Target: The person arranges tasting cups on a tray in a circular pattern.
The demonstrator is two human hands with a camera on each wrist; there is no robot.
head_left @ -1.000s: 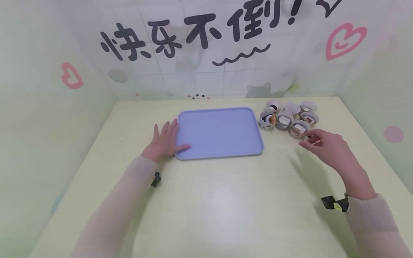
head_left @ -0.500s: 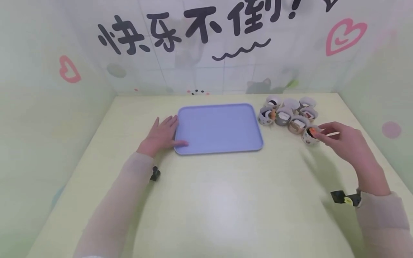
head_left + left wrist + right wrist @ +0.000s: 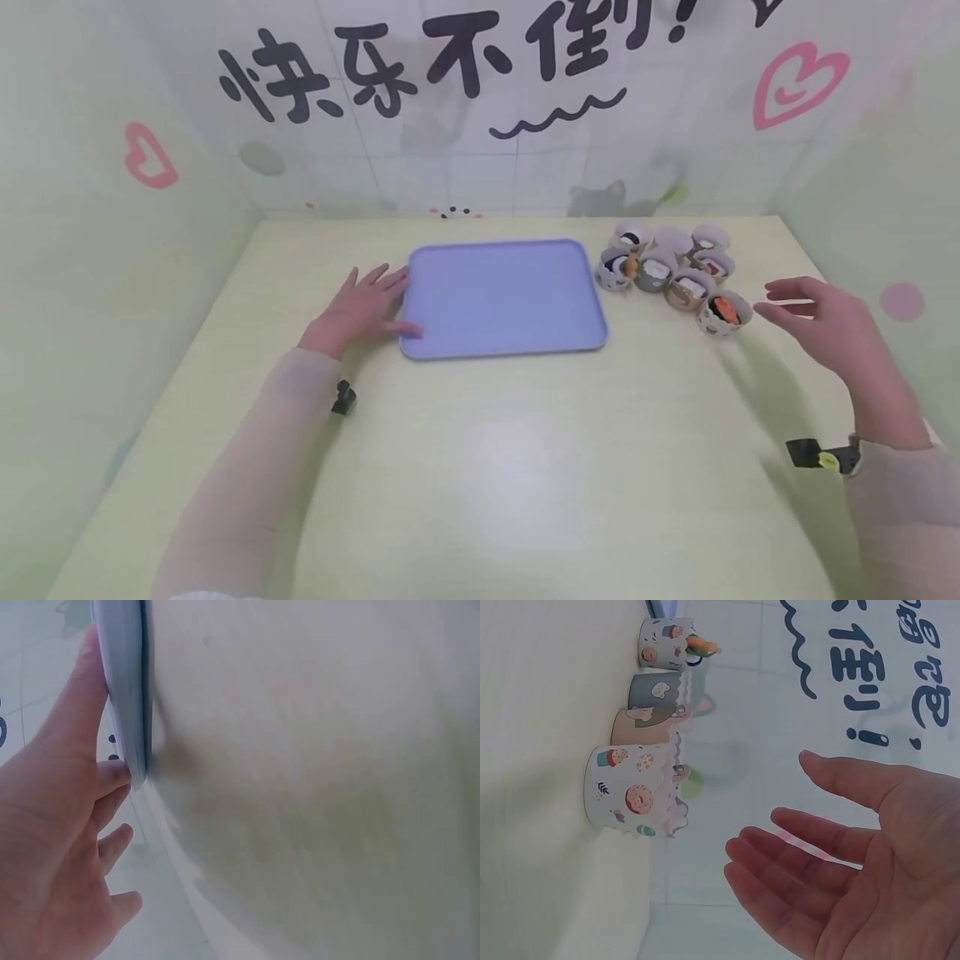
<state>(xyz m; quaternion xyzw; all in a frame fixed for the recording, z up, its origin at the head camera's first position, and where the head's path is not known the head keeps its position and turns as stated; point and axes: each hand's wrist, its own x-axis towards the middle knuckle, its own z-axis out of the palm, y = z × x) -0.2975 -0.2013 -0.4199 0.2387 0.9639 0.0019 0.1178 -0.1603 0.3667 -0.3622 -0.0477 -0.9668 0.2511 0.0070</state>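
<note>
My left hand [image 3: 352,312] rests at the left edge of a flat blue-lavender tray [image 3: 502,296], fingers spread and thumb over the near-left corner. The left wrist view shows thumb and fingertips along the tray rim [image 3: 124,690]. My right hand [image 3: 832,329] hovers just right of the nearest paper baking cup [image 3: 716,327], apart from it, holding nothing. Its fingers are loosely bent in the right wrist view. Inside that cup lies a dark piece with an orange top [image 3: 726,310], resembling sushi. The same cup [image 3: 634,787] has cupcake and doughnut prints.
Several more paper cups stand clustered right of the tray, among them a brown one [image 3: 684,296], a grey one [image 3: 654,277] and a white one [image 3: 613,275] with an orange-topped piece. Behind the table [image 3: 495,467] rises a printed wall [image 3: 480,183].
The right hand has drawn rightward off the nearest cup, letting go of the orange-topped piece that now sits in it. The left hand has shifted slightly left along the tray edge.
</note>
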